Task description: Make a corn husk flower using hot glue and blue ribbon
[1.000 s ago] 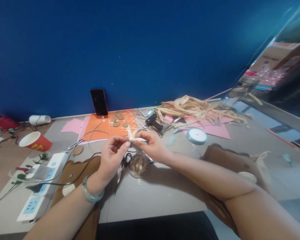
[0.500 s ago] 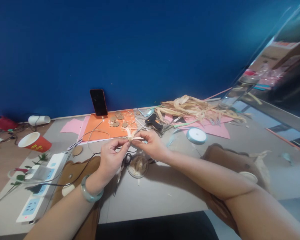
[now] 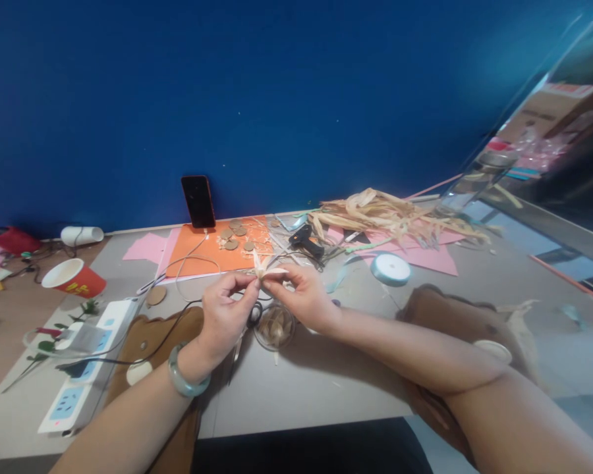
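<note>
Both my hands meet over the middle of the grey table, pinching a small pale piece of dried husk [image 3: 267,268] whose pointed strips stick up between my fingers. My left hand [image 3: 224,316], with a green bangle on its wrist, grips it from the left. My right hand [image 3: 304,297] grips it from the right. Just below my hands stands a small clear round dish [image 3: 275,327] with husk bits in it, and black scissors [image 3: 251,317] lie beside it.
A heap of dried husks [image 3: 390,214] lies at the back right on pink paper. A black glue gun [image 3: 304,239], ribbon spool [image 3: 391,268], orange sheet with brown discs [image 3: 212,249], phone [image 3: 198,201], red cup [image 3: 74,278] and power strip [image 3: 86,359] surround me.
My hands stay pinched on the husk piece and have shifted only slightly; the view has drifted a little.
</note>
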`<state>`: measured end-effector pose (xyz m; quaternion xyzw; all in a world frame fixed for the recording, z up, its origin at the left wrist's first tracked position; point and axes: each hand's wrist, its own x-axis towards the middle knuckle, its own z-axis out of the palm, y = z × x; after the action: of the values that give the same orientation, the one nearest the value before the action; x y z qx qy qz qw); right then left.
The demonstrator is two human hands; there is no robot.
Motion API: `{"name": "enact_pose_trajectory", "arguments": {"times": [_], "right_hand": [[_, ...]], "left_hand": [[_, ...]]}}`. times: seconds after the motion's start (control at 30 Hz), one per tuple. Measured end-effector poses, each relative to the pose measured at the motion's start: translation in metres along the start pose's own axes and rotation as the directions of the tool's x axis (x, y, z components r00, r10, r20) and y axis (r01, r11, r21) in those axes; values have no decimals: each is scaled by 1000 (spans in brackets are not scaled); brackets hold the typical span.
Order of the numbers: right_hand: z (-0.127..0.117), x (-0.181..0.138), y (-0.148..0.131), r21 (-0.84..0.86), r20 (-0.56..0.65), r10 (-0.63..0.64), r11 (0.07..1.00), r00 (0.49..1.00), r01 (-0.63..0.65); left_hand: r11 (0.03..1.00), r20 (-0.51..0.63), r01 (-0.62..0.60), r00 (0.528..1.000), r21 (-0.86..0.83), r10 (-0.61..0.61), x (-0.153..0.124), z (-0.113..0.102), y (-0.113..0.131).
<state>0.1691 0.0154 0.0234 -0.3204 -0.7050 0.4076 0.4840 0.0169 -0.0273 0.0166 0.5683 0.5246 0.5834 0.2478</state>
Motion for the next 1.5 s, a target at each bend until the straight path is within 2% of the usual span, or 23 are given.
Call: {"name": "enact_pose_trajectory", "arguments": {"times": [0.17,0.27,0.37,0.47,0.57,0.7,0.83,1.0,1.13,1.23,1.5], "right_hand": [[2,1,1,-14,-20,12,1000,1000,-12],[1,0,0,-88,-41,-71,994,997,67],[1,0,0,-172,-48,-164,973,985,154],[0,-1,2,-203,-40,-192,962,981,180],[1,0,4,-187,-44,-150,972,988,139],[1,1,5,-95,-28,-18,995,999,16],[0,3,4,-20,-2,43,999,999,-43],[-6,9,1,-2,103,81,997,991,-81],[-10,13,0,2,151,125,992,981,-126],[-10,14,0,20,142,114,993,983,-118],[-10,14,-1,21,82,132,991,988,-134]], "left_hand": [[990,-12,-121,992,77,123,0,-1,-3],[980,-9,-169,985,102,171,0,-1,-5],[989,-10,-130,991,72,131,0,0,-6],[999,-7,-48,999,10,48,0,1,-4],[997,4,44,999,-65,-44,0,2,1],[977,39,155,988,-144,-151,2,3,10],[968,41,187,982,-166,-183,4,3,14],[965,65,174,984,-196,-164,5,2,10],[994,53,56,997,-96,-51,5,-1,5],[999,52,-15,998,-41,17,5,-1,2],[999,49,-36,998,-36,38,0,1,0]]}}
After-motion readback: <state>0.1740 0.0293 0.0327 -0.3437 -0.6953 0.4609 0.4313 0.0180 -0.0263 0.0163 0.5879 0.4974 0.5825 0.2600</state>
